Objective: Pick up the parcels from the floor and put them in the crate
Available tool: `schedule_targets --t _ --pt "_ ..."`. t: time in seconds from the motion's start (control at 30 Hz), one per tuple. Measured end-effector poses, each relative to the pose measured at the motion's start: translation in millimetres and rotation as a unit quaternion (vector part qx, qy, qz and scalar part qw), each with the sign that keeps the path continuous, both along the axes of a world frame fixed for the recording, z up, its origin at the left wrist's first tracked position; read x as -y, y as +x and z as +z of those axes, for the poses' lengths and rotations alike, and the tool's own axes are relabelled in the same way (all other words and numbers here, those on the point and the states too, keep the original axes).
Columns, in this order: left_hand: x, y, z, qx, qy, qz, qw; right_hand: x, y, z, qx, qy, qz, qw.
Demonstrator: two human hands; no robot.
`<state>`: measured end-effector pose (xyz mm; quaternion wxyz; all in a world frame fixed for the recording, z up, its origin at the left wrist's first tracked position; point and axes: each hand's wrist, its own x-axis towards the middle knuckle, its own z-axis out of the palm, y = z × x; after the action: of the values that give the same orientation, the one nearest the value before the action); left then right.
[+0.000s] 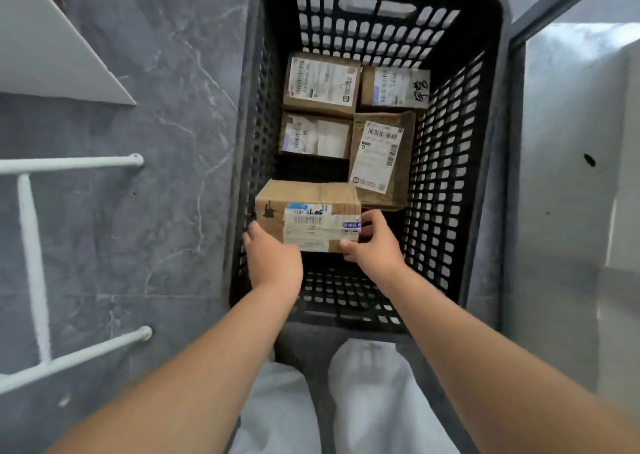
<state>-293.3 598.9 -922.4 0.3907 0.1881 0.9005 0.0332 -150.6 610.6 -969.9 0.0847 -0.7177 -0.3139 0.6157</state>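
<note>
White rail frame (31, 246) stands left on grey marbled floor tiles (166, 90). Your left hand (273, 259) and right hand (375, 246) grasp the ends of a cardboard parcel (308, 208), near-left within the black crate (450, 176). Four labelled parcels (320, 85) lie at its far end. Pale panel (561, 176) at right.

Grey stone floor (166, 83), veined with pale streaks, across the left side. At top left, a white slanted panel (45, 48) ending in a sharp corner over the floor. Below it, a white tube rack (31, 263): 2 rails running in from the left edge, the upper rail (69, 164) and the lower rail (86, 353), each tipped with a round cap, joined by 1 cross tube. At top right, a dark metal bar (554, 9) slanting toward the corner. Under it, a pale glossy surface (568, 176) with 1 small dark spot (589, 159) and soft reflections.
</note>
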Motion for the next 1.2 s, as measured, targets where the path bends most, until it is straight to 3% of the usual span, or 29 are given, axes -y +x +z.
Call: schedule_targets --t 0.37,0.63,0.77,0.87,0.93,1.03,1.13,1.2 --pt "27 8 7 0.004 0.062 -0.005 0.998 14 -6 8 0.049 0.11 -0.006 0.993" --pt "-15 3 -30 0.076 0.017 -0.003 0.997 -32 -14 -13 0.099 0.019 0.047 0.994" --pt "-43 -4 -56 0.105 0.045 0.104 0.988 -47 -27 -24 0.14 0.047 0.041 0.988" --pt "-39 3 -67 0.086 0.081 0.162 0.98 -47 -20 -34 0.146 -0.005 0.008 0.989" --pt "-25 12 -73 0.059 0.068 0.252 0.964 -41 -16 -38 0.152 -0.036 0.001 0.988" --pt "-13 17 -78 0.122 0.016 0.437 0.891 -28 -12 -44 0.161 -0.057 0.009 0.985" --pt "-18 5 -90 0.254 0.042 0.48 0.839 -23 -12 -48 0.149 -0.063 0.009 0.987" --pt "-25 -6 -96 0.292 0.079 0.454 0.838 -26 -13 -51 0.136 -0.03 0.013 0.99"
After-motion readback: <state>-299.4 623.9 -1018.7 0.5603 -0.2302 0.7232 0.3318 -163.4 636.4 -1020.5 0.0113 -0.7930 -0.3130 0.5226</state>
